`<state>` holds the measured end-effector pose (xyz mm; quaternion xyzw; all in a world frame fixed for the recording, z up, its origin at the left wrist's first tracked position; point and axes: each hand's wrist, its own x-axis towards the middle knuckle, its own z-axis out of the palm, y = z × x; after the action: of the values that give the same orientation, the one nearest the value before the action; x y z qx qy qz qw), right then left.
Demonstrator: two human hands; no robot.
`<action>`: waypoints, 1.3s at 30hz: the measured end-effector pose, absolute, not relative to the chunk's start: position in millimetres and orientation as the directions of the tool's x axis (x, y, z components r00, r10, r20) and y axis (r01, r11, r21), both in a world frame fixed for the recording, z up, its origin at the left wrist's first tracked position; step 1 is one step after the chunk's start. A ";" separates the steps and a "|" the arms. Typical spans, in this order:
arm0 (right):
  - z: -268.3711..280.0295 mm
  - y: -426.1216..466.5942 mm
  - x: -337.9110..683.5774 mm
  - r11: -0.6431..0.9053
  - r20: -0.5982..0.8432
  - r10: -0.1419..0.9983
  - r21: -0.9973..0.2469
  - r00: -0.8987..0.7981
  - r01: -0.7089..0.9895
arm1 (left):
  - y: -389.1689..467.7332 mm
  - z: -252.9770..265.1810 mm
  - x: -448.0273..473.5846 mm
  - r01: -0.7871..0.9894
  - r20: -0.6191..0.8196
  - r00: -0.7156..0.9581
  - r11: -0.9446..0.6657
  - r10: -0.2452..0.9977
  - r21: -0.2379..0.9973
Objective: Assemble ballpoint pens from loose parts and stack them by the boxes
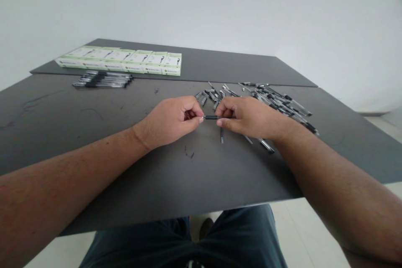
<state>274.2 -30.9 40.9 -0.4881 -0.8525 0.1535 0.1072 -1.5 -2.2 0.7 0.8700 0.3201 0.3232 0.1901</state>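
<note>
Between my two hands lies a pen [211, 117] with a black grip, held level above the table. My left hand [174, 118] pinches its tip end between thumb and forefinger. At the other end my right hand [248, 116] is closed around the barrel, most of which the fingers hide. Just behind my hands are loose pen caps [210, 96]. Beneath and beside my right hand rest several pen parts, among them a short black-ended piece [222, 135] and a clear capped one [266, 146].
A heap of pen parts [276, 102] spreads at the right. Further left lies a neat bundle of pens [102, 79], and behind it a row of green-and-white boxes [135, 62]. The grey table [150, 188] has its front edge close to my legs.
</note>
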 end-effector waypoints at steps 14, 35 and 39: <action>41.7 -31.2 273.2 0.520 0.033 0.840 -0.332 -0.541 0.787 | -0.3 -0.3 -1.4 0.432 0.450 0.583 -0.727 0.677 0.534; 45.5 -32.4 271.1 0.515 0.014 0.843 -0.309 -0.537 0.800 | -1.6 0.2 -1.0 0.441 0.425 0.588 -0.713 0.689 0.545; 45.2 -32.5 271.7 0.466 0.015 0.869 -0.362 -0.495 0.807 | -1.6 0.8 -1.1 0.448 0.423 0.586 -0.711 0.691 0.542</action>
<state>271.7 -32.5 45.2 -0.4928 -0.8504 0.1556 0.0987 -1.1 -1.6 0.8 0.8693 0.3276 0.3161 0.1926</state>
